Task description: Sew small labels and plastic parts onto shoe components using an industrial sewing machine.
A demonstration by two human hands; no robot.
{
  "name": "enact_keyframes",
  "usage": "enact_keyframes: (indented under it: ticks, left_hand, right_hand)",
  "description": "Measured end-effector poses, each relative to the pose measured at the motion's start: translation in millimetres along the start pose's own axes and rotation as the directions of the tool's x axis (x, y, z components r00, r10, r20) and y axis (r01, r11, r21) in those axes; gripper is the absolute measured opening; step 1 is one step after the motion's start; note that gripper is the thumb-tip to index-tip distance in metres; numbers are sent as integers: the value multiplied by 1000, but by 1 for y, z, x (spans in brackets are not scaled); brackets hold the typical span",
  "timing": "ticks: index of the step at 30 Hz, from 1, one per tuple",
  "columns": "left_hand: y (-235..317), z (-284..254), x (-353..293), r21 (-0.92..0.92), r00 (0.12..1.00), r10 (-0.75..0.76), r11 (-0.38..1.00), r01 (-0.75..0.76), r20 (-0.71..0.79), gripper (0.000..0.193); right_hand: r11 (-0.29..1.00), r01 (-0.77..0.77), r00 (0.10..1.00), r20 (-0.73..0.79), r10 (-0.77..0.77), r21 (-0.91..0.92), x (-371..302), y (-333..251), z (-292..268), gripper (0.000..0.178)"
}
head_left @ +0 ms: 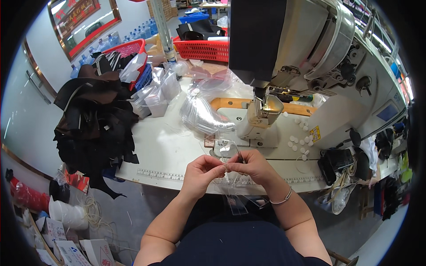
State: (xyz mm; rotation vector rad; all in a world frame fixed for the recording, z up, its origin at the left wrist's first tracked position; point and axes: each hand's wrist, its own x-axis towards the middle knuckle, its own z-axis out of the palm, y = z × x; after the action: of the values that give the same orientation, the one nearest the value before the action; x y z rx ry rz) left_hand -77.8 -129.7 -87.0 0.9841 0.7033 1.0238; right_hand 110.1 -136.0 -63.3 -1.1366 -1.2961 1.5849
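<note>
My left hand (203, 174) and my right hand (254, 167) meet over the table's front edge, thumbs and fingertips pinched close together. Between them is a clear plastic piece (227, 150), thin and see-through, its exact shape hard to make out. More clear plastic strips (237, 205) hang below the hands, in front of my dark top. A slim dark tool (241, 156), perhaps thread snips, sticks up from the right hand's fingers. Just beyond the hands rises the sewing machine's post (262, 116), under its needle area. A fanned stack of clear plastic pieces (202, 111) lies beyond, to the left.
White round discs (303, 141) are scattered right of the post. Dark material scraps (95, 128) overhang the table's left side, beside clear plastic boxes (156, 101). A red basket (202, 51) stands at the back. A printed ruler (159, 174) runs along the front edge.
</note>
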Motion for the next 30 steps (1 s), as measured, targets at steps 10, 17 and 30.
enact_keyframes:
  ticks: [10, 17, 30]
  left_hand:
    - [-9, -3, -2, -199, 995, -102, 975, 96, -19, 13]
    - [-15, -1, -2, -79, 995, -95, 992, 96, 18, 10]
    - [-21, -1, -5, -211, 985, -146, 970, 124, -94, 11]
  right_hand:
    - [999, 38, 994, -98, -38, -8, 5, 14, -6, 14]
    - [1000, -25, 998, -63, 25, 11, 3, 15, -3, 14]
    - [991, 6, 1000, -21, -9, -133, -11, -1, -1, 20]
